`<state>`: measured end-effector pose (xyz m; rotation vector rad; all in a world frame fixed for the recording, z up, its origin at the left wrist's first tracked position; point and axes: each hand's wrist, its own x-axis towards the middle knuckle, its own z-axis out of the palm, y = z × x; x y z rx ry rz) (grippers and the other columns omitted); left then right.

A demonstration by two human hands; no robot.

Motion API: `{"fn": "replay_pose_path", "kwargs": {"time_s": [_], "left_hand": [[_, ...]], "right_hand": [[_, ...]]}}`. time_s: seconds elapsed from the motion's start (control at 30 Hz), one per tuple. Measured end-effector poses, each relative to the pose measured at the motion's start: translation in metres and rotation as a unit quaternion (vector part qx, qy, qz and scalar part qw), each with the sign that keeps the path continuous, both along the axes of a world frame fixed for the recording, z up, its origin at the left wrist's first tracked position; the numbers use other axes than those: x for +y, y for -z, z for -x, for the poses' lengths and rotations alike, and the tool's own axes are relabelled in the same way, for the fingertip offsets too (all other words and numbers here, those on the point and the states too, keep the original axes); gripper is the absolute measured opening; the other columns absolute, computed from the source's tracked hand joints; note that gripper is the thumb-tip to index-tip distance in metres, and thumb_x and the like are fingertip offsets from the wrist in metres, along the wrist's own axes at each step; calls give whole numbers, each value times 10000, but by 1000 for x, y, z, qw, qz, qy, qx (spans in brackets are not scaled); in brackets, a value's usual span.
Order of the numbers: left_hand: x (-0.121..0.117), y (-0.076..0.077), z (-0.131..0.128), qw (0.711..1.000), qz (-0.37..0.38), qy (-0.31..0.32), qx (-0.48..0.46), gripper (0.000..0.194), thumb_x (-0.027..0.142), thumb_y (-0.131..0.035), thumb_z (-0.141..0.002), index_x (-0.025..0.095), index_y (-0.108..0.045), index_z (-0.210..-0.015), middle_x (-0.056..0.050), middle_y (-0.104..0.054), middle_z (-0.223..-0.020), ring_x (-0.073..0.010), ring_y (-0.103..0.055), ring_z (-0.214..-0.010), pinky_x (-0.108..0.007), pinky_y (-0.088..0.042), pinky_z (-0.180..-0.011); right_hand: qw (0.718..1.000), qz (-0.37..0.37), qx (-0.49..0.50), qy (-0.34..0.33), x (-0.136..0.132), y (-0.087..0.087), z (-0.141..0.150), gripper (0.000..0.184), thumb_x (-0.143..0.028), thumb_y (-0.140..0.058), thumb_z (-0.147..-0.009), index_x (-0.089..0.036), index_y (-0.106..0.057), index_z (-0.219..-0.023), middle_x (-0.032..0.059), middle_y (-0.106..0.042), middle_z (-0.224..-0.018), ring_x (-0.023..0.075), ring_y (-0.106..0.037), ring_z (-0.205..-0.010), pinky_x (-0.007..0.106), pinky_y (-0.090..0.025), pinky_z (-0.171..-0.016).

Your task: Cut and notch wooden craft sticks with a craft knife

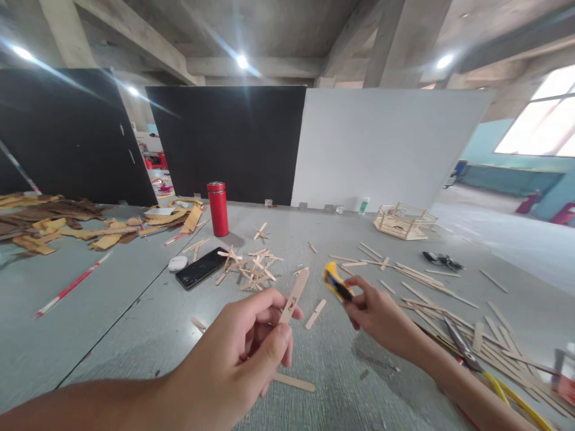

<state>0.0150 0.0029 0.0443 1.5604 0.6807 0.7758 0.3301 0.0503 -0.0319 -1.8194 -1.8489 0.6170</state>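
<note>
My left hand (256, 341) pinches a wooden craft stick (296, 293) between thumb and fingers. The stick tilts up and away, and a ragged notch shows near its middle. To the right, my right hand (371, 305) is closed on a yellow and black utility knife (336, 282), slightly blurred; I cannot make out its blade. Stick and knife are apart. Between the hands a short piece of craft stick (315, 314) lies on the grey table (153, 353). Another craft stick (294, 382) lies under my left hand, partly hidden by it.
Beyond my left hand are a pile of cut sticks (256, 269), a black phone (202, 269), a white case (178, 263) and a red flask (218, 209). Scissors (462, 344) and many loose sticks (431, 278) lie right, before a stick-built frame (402, 224). Leather-like scraps (108, 230) are at left.
</note>
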Motion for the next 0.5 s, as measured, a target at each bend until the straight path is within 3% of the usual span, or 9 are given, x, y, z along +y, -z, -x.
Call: {"fn": "replay_pose_path", "kwargs": {"time_s": [0.1, 0.17, 0.23, 0.3, 0.4, 0.5], "left_hand": [[-4, 3, -5, 1000, -1, 0, -30, 293, 453, -520, -1040, 181, -531, -1150, 20, -573, -781, -60, -441, -487, -208, -367, -472], [-5, 5, -7, 999, -5, -3, -43, 297, 453, -511, -1042, 178, -533, -1150, 17, -581, -775, -57, -442, -473, -211, -362, -467], [-5, 8, -9, 999, -6, -7, -51, 292, 454, -511, -1044, 176, -547, -1126, 14, -590, -766, -50, -437, -461, -204, -354, -458], [-4, 11, -10, 998, -1, -6, -60, 298, 460, -511, -1044, 170, -566, -1085, 17, -592, -739, -40, -420, -439, -191, -342, -440], [-2, 16, -11, 998, 12, -5, -64, 322, 476, -516, -1041, 162, -587, -1053, 18, -599, -715, -26, -406, -405, -169, -317, -406], [-1, 20, -12, 998, 15, -5, -60, 340, 489, -528, -1034, 157, -601, -1060, -2, -633, -756, -10, -414, -392, -154, -321, -397]], "right_hand": [[995, -36, 89, 9, -18, 4, -13, 340, -451, -518, -1049, -165, -596, -1216, 56, -713, -1001, 160, -694, -716, 322, -588, -623], [990, -71, 123, 15, -28, 10, -17, 331, -492, -417, -1061, -196, -523, -1162, 57, -736, -909, 167, -685, -628, 318, -575, -570], [986, -106, 124, 32, -36, 15, -15, 237, -458, -491, -1009, -247, -463, -1113, 52, -765, -876, 191, -694, -632, 334, -573, -601], [984, -140, 95, 59, -43, 16, -9, 273, -398, -657, -896, -274, -485, -1068, 11, -769, -798, 192, -660, -596, 329, -539, -610], [974, -199, 47, 94, -56, 5, 8, 355, -424, -768, -802, -290, -550, -1049, -33, -723, -687, 174, -546, -526, 317, -470, -584], [964, -245, 38, 93, -75, -16, 32, 321, -464, -661, -891, -311, -521, -1136, -53, -636, -658, 159, -479, -487, 291, -434, -515]]}}
